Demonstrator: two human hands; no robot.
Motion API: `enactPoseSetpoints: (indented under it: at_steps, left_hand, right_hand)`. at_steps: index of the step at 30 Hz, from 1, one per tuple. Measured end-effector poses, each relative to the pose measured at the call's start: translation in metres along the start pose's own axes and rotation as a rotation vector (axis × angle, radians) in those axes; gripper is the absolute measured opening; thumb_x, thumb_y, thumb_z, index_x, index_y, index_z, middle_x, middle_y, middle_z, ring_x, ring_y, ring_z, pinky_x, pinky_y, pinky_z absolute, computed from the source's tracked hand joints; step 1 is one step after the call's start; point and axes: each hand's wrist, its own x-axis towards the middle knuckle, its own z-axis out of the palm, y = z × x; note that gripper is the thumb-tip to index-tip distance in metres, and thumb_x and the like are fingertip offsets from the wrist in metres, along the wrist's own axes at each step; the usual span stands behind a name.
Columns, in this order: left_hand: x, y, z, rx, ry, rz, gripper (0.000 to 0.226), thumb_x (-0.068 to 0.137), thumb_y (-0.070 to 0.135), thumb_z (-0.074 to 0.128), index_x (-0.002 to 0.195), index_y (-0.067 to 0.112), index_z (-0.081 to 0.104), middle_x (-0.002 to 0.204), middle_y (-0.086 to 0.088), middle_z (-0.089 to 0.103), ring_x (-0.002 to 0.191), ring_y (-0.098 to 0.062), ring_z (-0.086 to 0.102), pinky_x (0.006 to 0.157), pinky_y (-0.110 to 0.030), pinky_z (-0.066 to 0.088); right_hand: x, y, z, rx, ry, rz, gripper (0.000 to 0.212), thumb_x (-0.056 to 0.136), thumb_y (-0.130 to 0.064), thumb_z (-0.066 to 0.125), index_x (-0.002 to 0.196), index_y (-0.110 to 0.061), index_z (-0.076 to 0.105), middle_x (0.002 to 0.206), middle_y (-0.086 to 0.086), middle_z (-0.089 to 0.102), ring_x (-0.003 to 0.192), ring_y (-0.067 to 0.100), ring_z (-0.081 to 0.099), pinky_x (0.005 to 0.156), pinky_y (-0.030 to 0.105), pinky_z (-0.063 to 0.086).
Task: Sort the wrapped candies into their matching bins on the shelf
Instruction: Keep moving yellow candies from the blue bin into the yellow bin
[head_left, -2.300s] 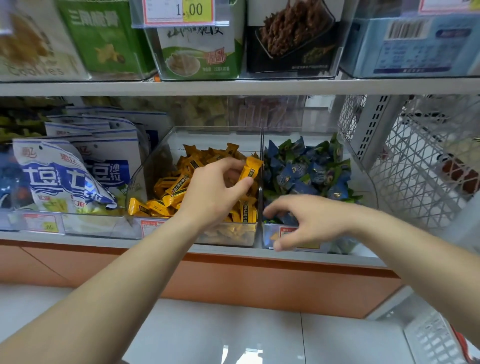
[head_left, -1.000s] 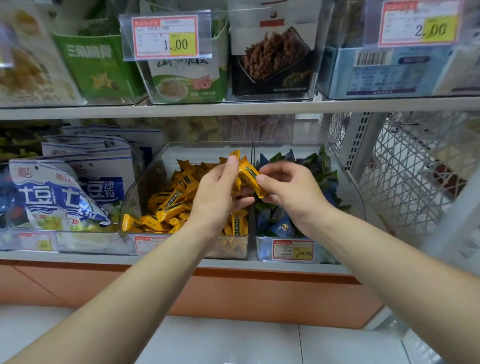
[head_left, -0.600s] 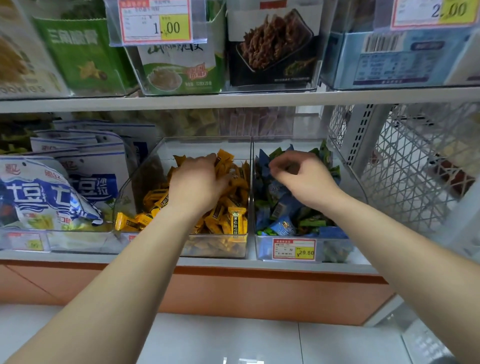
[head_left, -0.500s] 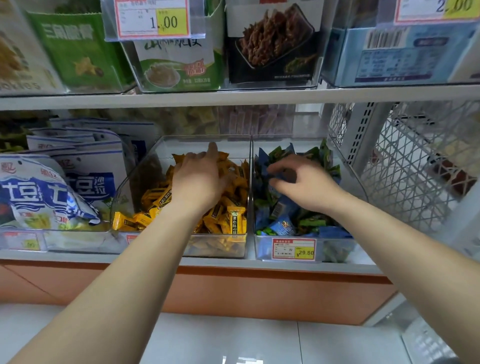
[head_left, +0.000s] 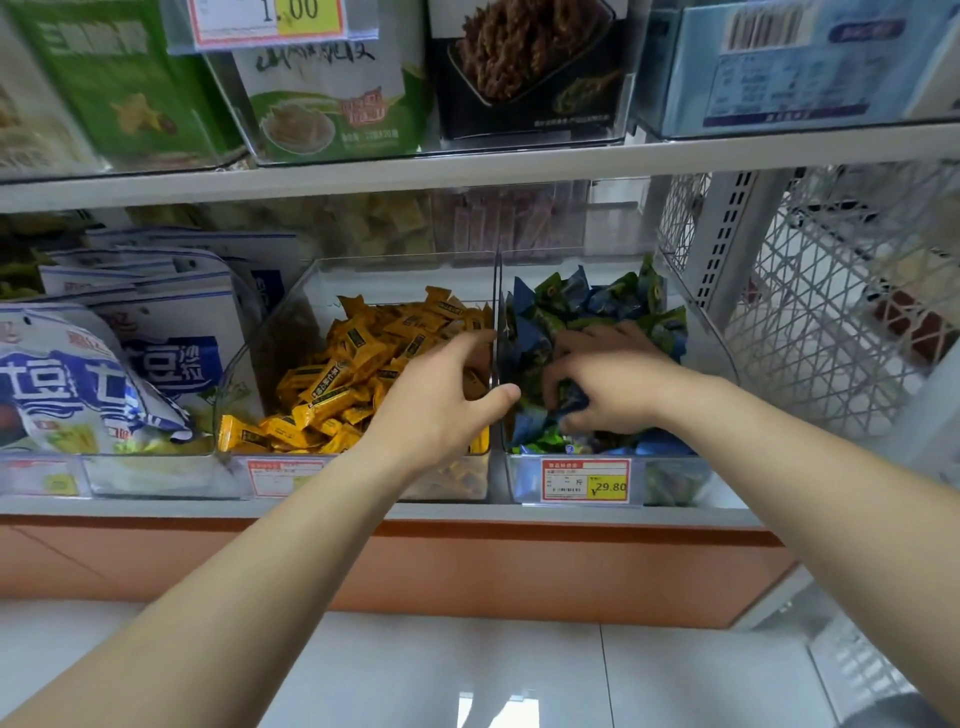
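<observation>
Blue and green candies (head_left: 597, 306) heaped in right bin (head_left: 711, 358); yellow candies (head_left: 358, 374) in left bin (head_left: 249, 374). Right hand (head_left: 608, 387) sunk in blue-green heap, fingers (head_left: 576, 364) curled down; grip on any wrapper cannot be told. Left hand (head_left: 439, 405) loosely spread over yellow heap, nothing seen held. Heap best raked gently; any yellow stray pinched by wrapper end, passed across shared wall.

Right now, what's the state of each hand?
Left hand: open over the yellow candies, nothing visibly held.
Right hand: closed, fingers curled round some of the blue and green candies.
</observation>
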Motion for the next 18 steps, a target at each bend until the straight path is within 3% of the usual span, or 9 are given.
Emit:
enactPoseSetpoints:
  at_steps: [4, 6, 9, 11, 13, 16, 18]
  left_hand:
    - [-0.001, -0.004, -0.001, -0.024, -0.005, -0.002, 0.064, 0.086, 0.050, 0.068, 0.143, 0.033, 0.046, 0.111, 0.019, 0.062, 0.104, -0.006, 0.061, 0.086, -0.024, 0.048]
    - [0.000, -0.004, -0.001, -0.033, -0.013, -0.007, 0.065, 0.085, 0.052, 0.068, 0.143, 0.034, 0.046, 0.110, 0.019, 0.061, 0.103, -0.007, 0.062, 0.086, -0.027, 0.050]
    - [0.001, -0.005, 0.000, -0.046, -0.017, -0.015, 0.065, 0.084, 0.053, 0.068, 0.143, 0.034, 0.046, 0.114, 0.016, 0.064, 0.104, -0.009, 0.062, 0.090, -0.033, 0.052]
    - [0.001, -0.005, 0.000, -0.048, -0.015, -0.016, 0.065, 0.084, 0.053, 0.068, 0.142, 0.035, 0.046, 0.116, 0.013, 0.065, 0.105, -0.010, 0.061, 0.091, -0.035, 0.052]
    - [0.001, -0.006, 0.000, -0.048, -0.010, -0.011, 0.064, 0.084, 0.052, 0.069, 0.142, 0.034, 0.046, 0.118, 0.012, 0.065, 0.105, -0.010, 0.062, 0.092, -0.036, 0.053]
    - [0.001, -0.005, 0.000, -0.062, -0.010, -0.010, 0.064, 0.085, 0.050, 0.069, 0.143, 0.034, 0.047, 0.114, 0.015, 0.064, 0.103, -0.009, 0.062, 0.091, -0.035, 0.053]
    - [0.000, -0.005, 0.000, -0.056, -0.013, -0.003, 0.064, 0.085, 0.049, 0.068, 0.144, 0.035, 0.045, 0.110, 0.018, 0.062, 0.100, -0.008, 0.061, 0.090, -0.034, 0.053]
  right_hand:
    - [-0.002, 0.007, -0.009, 0.021, 0.171, 0.074, 0.016, 0.079, -0.044, 0.075, 0.088, -0.038, 0.063, 0.100, -0.008, 0.044, 0.109, 0.025, 0.048, 0.090, 0.039, 0.034]
    - [-0.003, 0.011, -0.012, 0.010, 0.186, 0.145, 0.017, 0.080, -0.045, 0.074, 0.091, -0.038, 0.064, 0.109, -0.005, 0.046, 0.116, 0.027, 0.043, 0.096, 0.040, 0.034]
    - [-0.008, 0.010, -0.013, -0.009, 0.056, 0.193, 0.034, 0.078, -0.064, 0.066, 0.104, -0.042, 0.069, 0.129, -0.002, 0.042, 0.128, 0.028, 0.030, 0.110, 0.050, 0.026]
    - [-0.006, 0.002, -0.012, -0.051, 0.146, 0.157, 0.039, 0.081, -0.067, 0.058, 0.108, -0.041, 0.071, 0.134, -0.002, 0.042, 0.128, 0.028, 0.029, 0.109, 0.051, 0.026]
    - [0.000, -0.009, -0.010, 0.029, 0.244, 0.055, 0.038, 0.085, -0.060, 0.057, 0.112, -0.038, 0.070, 0.131, -0.004, 0.049, 0.124, 0.025, 0.040, 0.103, 0.045, 0.036]
    - [0.007, -0.022, 0.000, 0.270, 0.028, -0.035, 0.058, 0.083, -0.058, 0.063, 0.134, -0.032, 0.057, 0.134, -0.004, 0.057, 0.119, 0.021, 0.054, 0.096, 0.038, 0.048]
    - [0.010, -0.022, 0.007, 0.168, -0.048, -0.042, 0.068, 0.078, -0.063, 0.064, 0.138, -0.034, 0.052, 0.134, -0.004, 0.059, 0.118, 0.022, 0.056, 0.094, 0.036, 0.048]
